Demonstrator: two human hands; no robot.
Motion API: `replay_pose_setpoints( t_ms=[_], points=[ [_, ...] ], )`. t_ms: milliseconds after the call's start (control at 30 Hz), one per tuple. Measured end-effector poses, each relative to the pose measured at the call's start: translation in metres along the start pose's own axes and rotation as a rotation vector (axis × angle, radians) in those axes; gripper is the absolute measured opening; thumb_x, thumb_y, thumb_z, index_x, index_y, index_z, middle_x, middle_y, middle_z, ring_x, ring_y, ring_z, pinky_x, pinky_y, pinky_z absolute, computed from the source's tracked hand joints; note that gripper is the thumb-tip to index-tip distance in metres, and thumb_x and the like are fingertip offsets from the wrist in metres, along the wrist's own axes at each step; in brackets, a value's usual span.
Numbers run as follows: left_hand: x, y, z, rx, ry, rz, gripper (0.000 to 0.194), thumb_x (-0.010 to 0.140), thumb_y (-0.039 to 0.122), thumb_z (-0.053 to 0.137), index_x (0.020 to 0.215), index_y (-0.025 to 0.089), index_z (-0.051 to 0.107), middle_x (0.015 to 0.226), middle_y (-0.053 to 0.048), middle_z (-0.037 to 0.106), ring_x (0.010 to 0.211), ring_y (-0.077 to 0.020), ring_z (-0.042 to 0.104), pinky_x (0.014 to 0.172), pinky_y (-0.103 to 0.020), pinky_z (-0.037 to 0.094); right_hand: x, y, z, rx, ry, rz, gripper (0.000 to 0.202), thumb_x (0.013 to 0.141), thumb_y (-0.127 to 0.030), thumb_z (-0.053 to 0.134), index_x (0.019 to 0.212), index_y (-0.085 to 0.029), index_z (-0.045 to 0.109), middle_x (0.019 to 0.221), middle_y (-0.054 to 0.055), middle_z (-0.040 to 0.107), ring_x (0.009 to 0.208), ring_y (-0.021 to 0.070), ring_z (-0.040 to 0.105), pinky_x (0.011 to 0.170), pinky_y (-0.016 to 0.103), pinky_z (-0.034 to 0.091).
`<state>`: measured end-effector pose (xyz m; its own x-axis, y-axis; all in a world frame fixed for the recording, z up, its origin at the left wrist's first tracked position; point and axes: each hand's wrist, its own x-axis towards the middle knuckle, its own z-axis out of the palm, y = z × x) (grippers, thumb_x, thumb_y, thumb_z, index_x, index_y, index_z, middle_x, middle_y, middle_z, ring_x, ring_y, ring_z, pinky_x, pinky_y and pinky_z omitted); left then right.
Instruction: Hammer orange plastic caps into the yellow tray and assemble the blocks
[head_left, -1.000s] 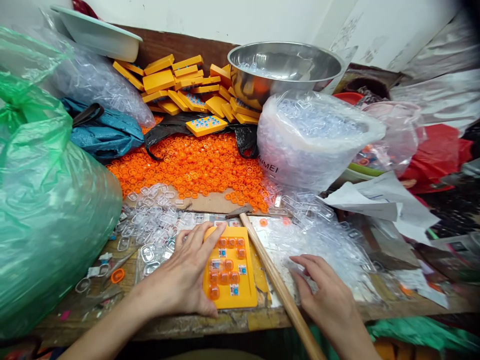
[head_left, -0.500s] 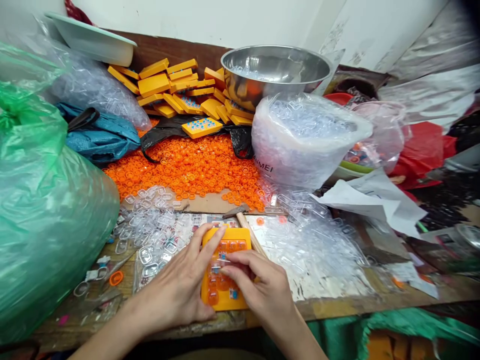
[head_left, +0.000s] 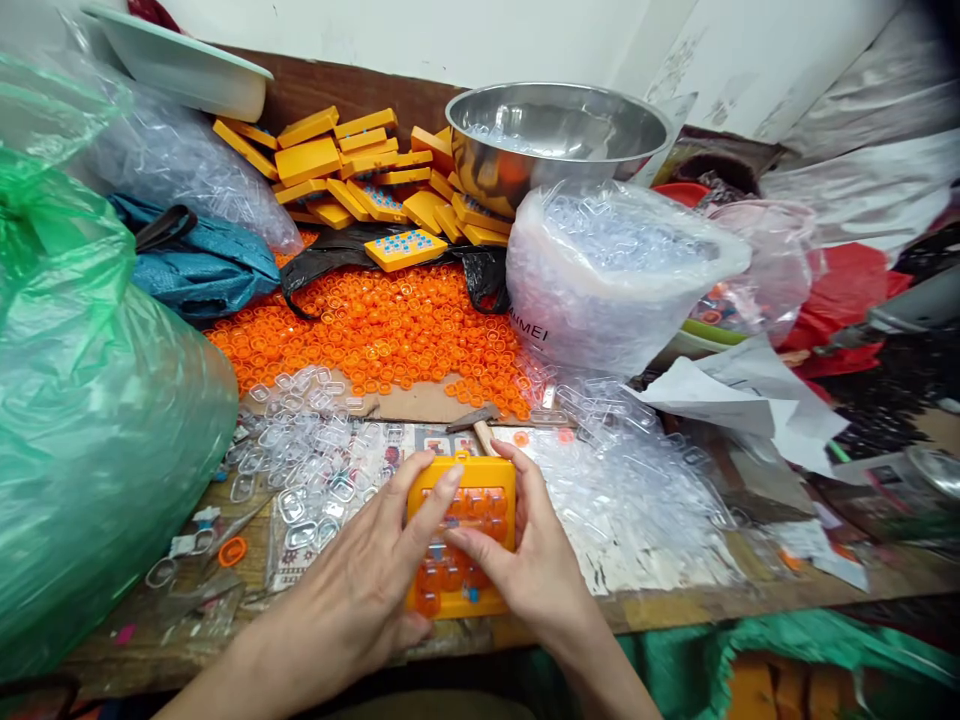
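Note:
A yellow plastic case stands in front of me at the table's near edge, its open face towards me. Rows of translucent orange caps fill it, and small blue bits show among them. My left hand grips the case's left side, with a finger laid over its face. Round the right edge wrap the fingers of my right hand, while its thumb presses on the caps in the middle. Whatever lies under that thumb is hidden. Just behind the case, a hammer lies partly covered.
Loose clear plastic frames lie left, more clear pieces right. Behind spreads a heap of orange rings, then stacked yellow cases. A steel bowl, a bag of clear parts and a green bag surround the work area.
My right hand has gone from pinching over the case's middle to holding its right edge, thumb on the caps. The case has shifted slightly right.

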<state>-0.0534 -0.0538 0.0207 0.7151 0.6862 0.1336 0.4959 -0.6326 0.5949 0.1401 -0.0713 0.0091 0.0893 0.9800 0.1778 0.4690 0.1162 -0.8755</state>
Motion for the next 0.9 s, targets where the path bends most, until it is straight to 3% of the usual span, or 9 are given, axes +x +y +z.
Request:
replay_pose_setpoints(
  t_ms=[100, 167, 267, 367, 433, 500, 567, 767, 900],
  points=[
    [-0.004, 0.003, 0.001, -0.015, 0.001, 0.021, 0.121, 0.066, -0.007, 0.061, 0.150, 0.033, -0.017, 0.159, -0.019, 0.000, 0.146, -0.0409, 0.014, 0.111, -0.057, 0.034, 0.000, -0.007, -0.001, 0.137, -0.036, 0.124, 0.067, 0.077, -0.029, 0.069, 0.134, -0.024, 0.033, 0.143, 0.015, 0.042, 0.131, 0.0297, 0.045, 0.108, 0.051, 0.040],
    [-0.005, 0.004, 0.002, -0.045, 0.011, 0.032, 0.124, 0.067, -0.005, 0.066, 0.150, 0.033, -0.018, 0.159, -0.019, -0.001, 0.146, -0.0416, 0.013, 0.111, -0.058, 0.033, -0.003, -0.009, -0.001, 0.162, -0.024, 0.137, 0.061, 0.078, -0.027, 0.068, 0.129, -0.023, 0.035, 0.137, 0.015, 0.047, 0.123, 0.0300, 0.053, 0.101, 0.050, 0.047],
    [-0.005, 0.005, 0.006, -0.164, 0.067, 0.060, 0.135, 0.064, 0.020, 0.085, 0.149, 0.037, -0.018, 0.160, -0.018, 0.001, 0.145, -0.0454, 0.011, 0.111, -0.061, 0.031, -0.009, -0.005, -0.001, 0.187, -0.022, 0.140, 0.059, 0.080, -0.025, 0.067, 0.128, -0.025, 0.032, 0.127, 0.014, 0.054, 0.108, 0.0277, 0.063, 0.089, 0.046, 0.056],
    [0.004, 0.007, 0.011, -0.488, 0.276, -0.127, 0.111, 0.075, 0.041, 0.077, 0.151, 0.040, -0.004, 0.159, -0.015, 0.020, 0.140, -0.0409, 0.032, 0.110, -0.059, 0.035, -0.013, 0.000, -0.001, 0.251, -0.028, 0.134, 0.060, 0.081, -0.024, 0.067, 0.129, -0.025, 0.030, 0.124, 0.014, 0.056, 0.105, 0.0270, 0.064, 0.086, 0.044, 0.057],
    [0.013, 0.010, 0.013, -0.837, 0.369, -0.362, 0.088, 0.082, 0.038, 0.070, 0.152, 0.029, 0.017, 0.150, -0.016, 0.039, 0.129, -0.0343, 0.051, 0.108, -0.051, 0.042, -0.013, 0.002, 0.000, 0.287, -0.029, 0.129, 0.061, 0.082, -0.025, 0.066, 0.130, -0.026, 0.029, 0.121, 0.014, 0.058, 0.102, 0.0265, 0.066, 0.085, 0.044, 0.057],
    [0.023, 0.014, 0.012, -1.144, 0.311, -0.513, 0.073, 0.080, 0.036, 0.073, 0.141, 0.013, 0.040, 0.136, -0.020, 0.056, 0.118, -0.0324, 0.060, 0.105, -0.046, 0.046, -0.013, 0.003, 0.000, 0.298, -0.029, 0.125, 0.060, 0.083, -0.028, 0.066, 0.129, -0.026, 0.028, 0.119, 0.013, 0.059, 0.099, 0.0259, 0.067, 0.084, 0.043, 0.058],
    [0.028, 0.017, 0.012, -1.286, 0.255, -0.554, 0.060, 0.075, 0.034, 0.078, 0.125, 0.008, 0.056, 0.122, -0.019, 0.066, 0.113, -0.0326, 0.063, 0.103, -0.044, 0.048, -0.013, 0.002, 0.001, 0.295, -0.021, 0.124, 0.060, 0.083, -0.029, 0.067, 0.129, -0.026, 0.028, 0.119, 0.013, 0.059, 0.099, 0.0254, 0.067, 0.084, 0.042, 0.058],
    [0.026, 0.020, 0.021, -1.285, 0.452, -0.593, 0.048, 0.073, 0.031, 0.080, 0.114, 0.012, 0.063, 0.113, -0.014, 0.072, 0.108, -0.0296, 0.066, 0.095, -0.036, 0.052, -0.018, 0.002, 0.003, 0.281, 0.070, 0.158, 0.055, 0.082, -0.027, 0.067, 0.126, -0.025, 0.033, 0.118, 0.012, 0.058, 0.101, 0.0255, 0.066, 0.085, 0.042, 0.057],
    [0.025, 0.024, 0.022, -1.475, 0.392, -0.598, 0.045, 0.073, 0.032, 0.080, 0.112, 0.016, 0.064, 0.112, -0.011, 0.073, 0.105, -0.0276, 0.068, 0.092, -0.035, 0.054, -0.008, -0.002, 0.004, 0.330, 0.036, 0.153, 0.054, 0.079, -0.033, 0.071, 0.118, -0.028, 0.034, 0.102, 0.005, 0.066, 0.086, 0.0219, 0.071, 0.074, 0.036, 0.061]
  ],
)
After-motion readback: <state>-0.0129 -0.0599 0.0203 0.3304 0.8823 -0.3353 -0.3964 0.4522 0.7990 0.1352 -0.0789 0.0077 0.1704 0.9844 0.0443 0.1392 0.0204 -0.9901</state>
